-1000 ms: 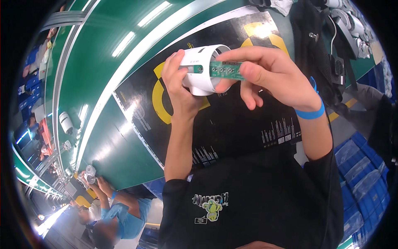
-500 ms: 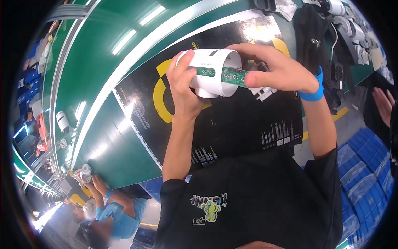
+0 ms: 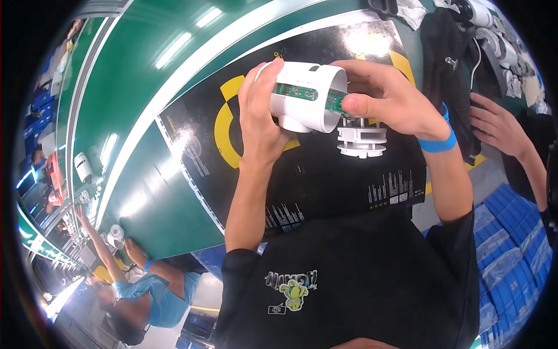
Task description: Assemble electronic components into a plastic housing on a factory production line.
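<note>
My left hand (image 3: pixel 260 104) is closed around a white cylindrical plastic housing (image 3: pixel 297 110), tilted with its open end toward the right. A long slot in the housing's side shows green board inside. Between thumb and fingers, my right hand (image 3: pixel 398 107) grips a green circuit board (image 3: pixel 335 100), whose other end sits inside the open end. Below my right fingers hangs a white plastic frame (image 3: pixel 361 141) with posts and round tiers. Whether it is joined to the board is hidden by my hand. Both hands are above a black printed mat.
The black mat (image 3: pixel 325 174) with yellow shapes lies on a green table (image 3: pixel 168 203). White housings and a dark cloth (image 3: pixel 444 75) lie at the far right. Another person's hand (image 3: pixel 494 122) reaches in there. A person in blue (image 3: pixel 157 296) works at left.
The housing has shifted slightly right, and less of the board shows outside it. The white frame now hangs lower and upright. The other person's hand at right has come closer to the table.
</note>
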Motion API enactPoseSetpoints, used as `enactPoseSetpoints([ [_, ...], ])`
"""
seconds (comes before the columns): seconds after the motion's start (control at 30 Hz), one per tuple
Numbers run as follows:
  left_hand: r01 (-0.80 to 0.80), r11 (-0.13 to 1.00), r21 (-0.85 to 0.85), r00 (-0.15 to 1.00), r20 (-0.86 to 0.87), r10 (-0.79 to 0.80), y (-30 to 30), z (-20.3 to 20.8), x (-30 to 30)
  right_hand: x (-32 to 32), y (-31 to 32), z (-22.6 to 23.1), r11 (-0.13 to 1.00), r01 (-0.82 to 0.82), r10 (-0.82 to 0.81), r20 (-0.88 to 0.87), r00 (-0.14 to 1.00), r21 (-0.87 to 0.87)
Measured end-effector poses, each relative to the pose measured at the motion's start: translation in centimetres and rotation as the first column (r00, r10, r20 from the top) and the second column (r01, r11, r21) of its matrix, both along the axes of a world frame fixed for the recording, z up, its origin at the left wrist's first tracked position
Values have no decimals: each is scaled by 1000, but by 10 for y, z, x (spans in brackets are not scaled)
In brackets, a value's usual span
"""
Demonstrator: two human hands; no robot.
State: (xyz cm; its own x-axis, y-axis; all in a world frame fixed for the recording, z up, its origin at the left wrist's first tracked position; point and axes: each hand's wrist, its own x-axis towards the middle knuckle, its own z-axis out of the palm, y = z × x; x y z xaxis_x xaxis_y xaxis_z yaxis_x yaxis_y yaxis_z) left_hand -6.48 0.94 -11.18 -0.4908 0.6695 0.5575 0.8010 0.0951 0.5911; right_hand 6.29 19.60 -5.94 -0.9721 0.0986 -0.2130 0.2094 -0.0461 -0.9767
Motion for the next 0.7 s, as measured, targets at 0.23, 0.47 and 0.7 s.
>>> enactPoseSetpoints([
  [0.23, 59, 996, 66, 995, -89, -53, -3, -3, -4, -2, -6, 9, 999, 42, -42, 21, 999, -28],
  [0.47, 113, 989, 92, 983, -158, -97, -3, 2, 2, -7, -15, 11, 995, 102, -103, 87, 991, 7],
  [0.7, 158, 983, 96, 980, -139, -144, -1, 2, 16, -13, -1, 1, 950, 13, 34, -146, 989, 311],
])
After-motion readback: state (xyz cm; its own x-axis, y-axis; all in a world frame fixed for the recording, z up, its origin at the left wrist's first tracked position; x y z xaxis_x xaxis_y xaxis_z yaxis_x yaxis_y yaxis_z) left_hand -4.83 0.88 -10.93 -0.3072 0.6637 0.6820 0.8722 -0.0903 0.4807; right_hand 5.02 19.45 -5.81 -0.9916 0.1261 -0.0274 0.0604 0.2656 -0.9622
